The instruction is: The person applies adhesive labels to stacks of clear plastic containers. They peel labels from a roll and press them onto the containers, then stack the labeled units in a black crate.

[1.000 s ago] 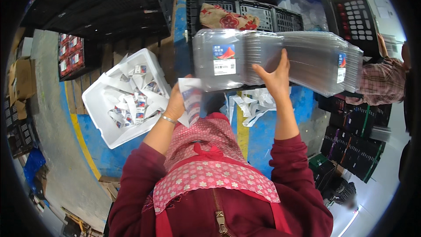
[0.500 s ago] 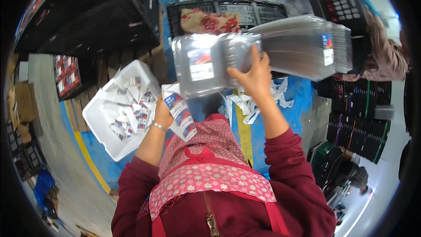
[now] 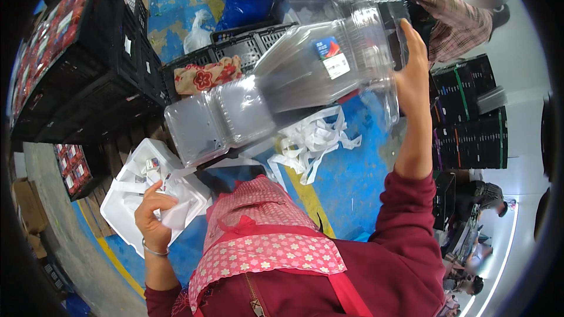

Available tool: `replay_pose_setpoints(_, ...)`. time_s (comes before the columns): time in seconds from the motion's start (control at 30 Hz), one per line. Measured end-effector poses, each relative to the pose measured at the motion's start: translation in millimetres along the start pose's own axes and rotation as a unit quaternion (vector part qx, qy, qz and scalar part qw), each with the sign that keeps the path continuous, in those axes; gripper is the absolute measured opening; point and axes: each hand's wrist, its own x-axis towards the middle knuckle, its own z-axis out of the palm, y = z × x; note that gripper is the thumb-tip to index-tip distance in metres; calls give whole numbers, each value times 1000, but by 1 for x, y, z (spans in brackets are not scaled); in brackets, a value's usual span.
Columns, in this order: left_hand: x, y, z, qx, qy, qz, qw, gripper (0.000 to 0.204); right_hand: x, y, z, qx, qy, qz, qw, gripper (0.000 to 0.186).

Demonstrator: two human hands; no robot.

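Note:
My right hand (image 3: 413, 73) reaches out at the right, its fingers round the far end of a stack of clear plastic clamshell containers (image 3: 294, 79). A blue, red and white label (image 3: 332, 57) shows on the stack. Nearer me, an open clear container (image 3: 197, 132) without a visible label lies at the left end. My left hand (image 3: 154, 217), fingers curled, is over the edge of a white foam box (image 3: 126, 214). A pale strip of labels (image 3: 179, 211), blurred, seems pinched in it. Printed labels (image 3: 153, 164) lie in the box.
Tangled white paper strips (image 3: 311, 141) lie beyond my apron on the blue floor. Black crates (image 3: 94, 82) of red packs tower at the left. Behind the containers are a dark crate (image 3: 252, 50) and flowered cloth (image 3: 205, 76). Another person's plaid sleeve (image 3: 449, 3) is at the upper right.
My right hand has moved right, from the near containers to the stack's far end. The labelled container in front is gone from there. My left hand has moved left and down to the foam box.

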Motion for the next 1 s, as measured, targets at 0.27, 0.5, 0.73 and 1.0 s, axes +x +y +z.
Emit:
replay_pose_setpoints(0.27, 52, 114, 32, 130, 55, 169, 975, 29, 7, 117, 80, -47, -171, 96, 980, 85)
replay_pose_setpoints(0.5, 59, 110, 76, -123, 61, -47, 989, 31, -90, -135, 77, 513, -243, -137, 812, 39)
replay_pose_setpoints(0.73, 27, 72, 64, -120, 51, -64, 989, 34, -112, -189, 85, 590, -352, -81, 722, 25)
replay_pose_setpoints(1.0, -6, 20, 8, -52, 62, -102, 991, 22, -96, -240, 81, 688, -196, 50, 697, 37)
